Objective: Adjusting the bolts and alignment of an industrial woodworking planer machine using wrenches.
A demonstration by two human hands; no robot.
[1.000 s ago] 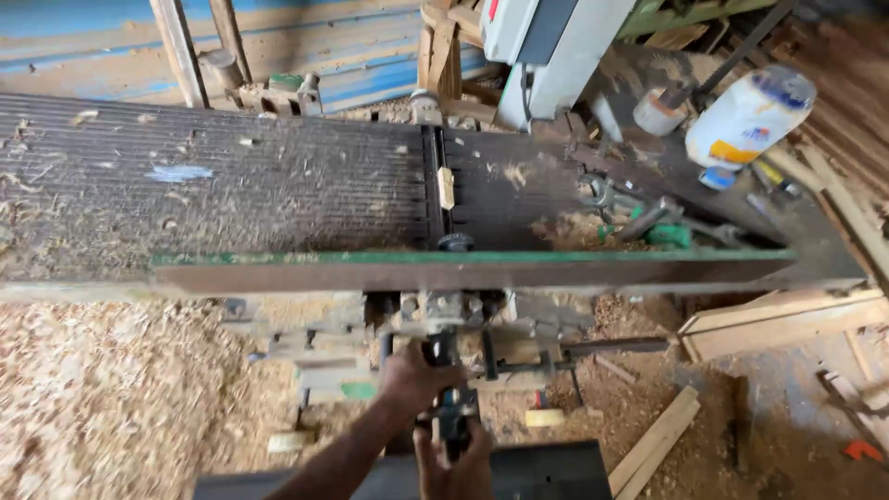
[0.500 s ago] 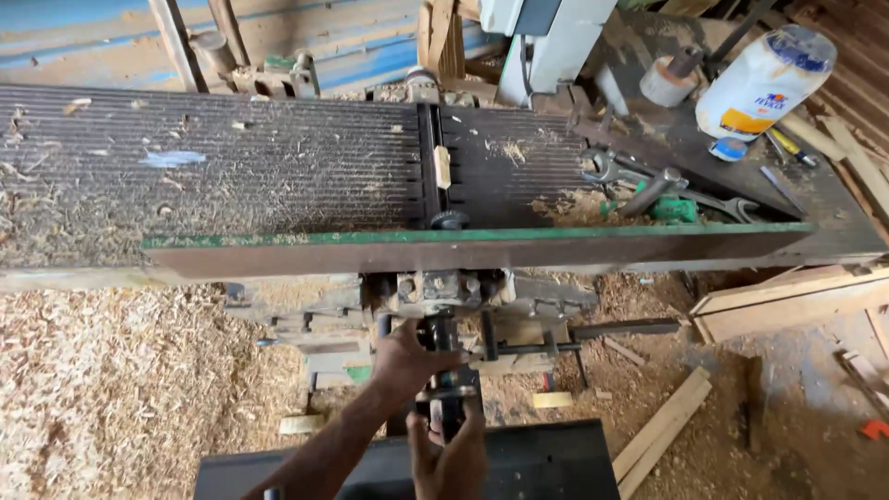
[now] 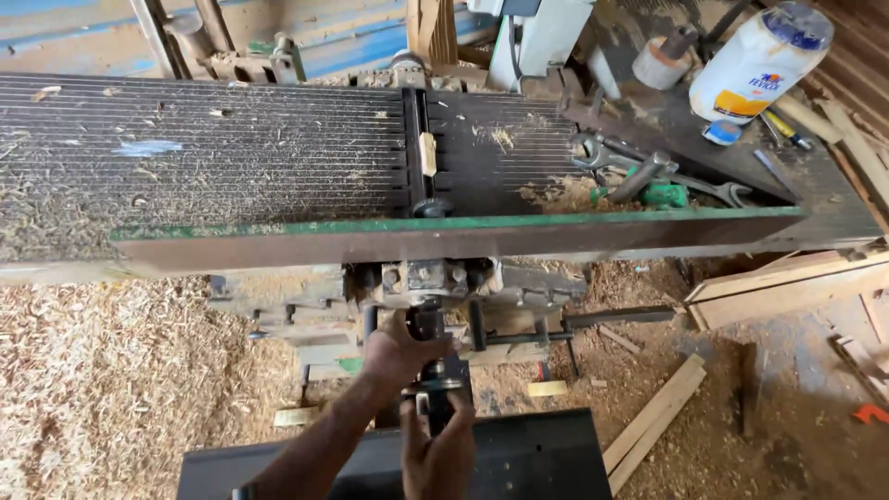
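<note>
Below the long grooved bed of a woodworking planer point(image 3: 231, 157), my left hand point(image 3: 398, 350) grips a dark metal spindle part point(image 3: 428, 324) that sticks out of the machine's side mechanism point(image 3: 421, 278). My right hand point(image 3: 443, 449) is just below it, closed around the lower end of the same dark fitting point(image 3: 433, 393). A green-edged metal fence point(image 3: 444, 236) runs across the bed above both hands. Fingertips of both hands are partly hidden by the part.
Wood shavings point(image 3: 102, 389) cover the floor at left. Spanners point(image 3: 648, 176), a green tool and a white glue bottle point(image 3: 755, 65) lie on the bed's right end. Wooden planks point(image 3: 657, 412) lie on the floor at right. A dark flat table point(image 3: 546, 454) sits under my hands.
The view has shifted slightly down and closer. Both hands stay on the dark spindle part, with the left hand turned a little around it.
</note>
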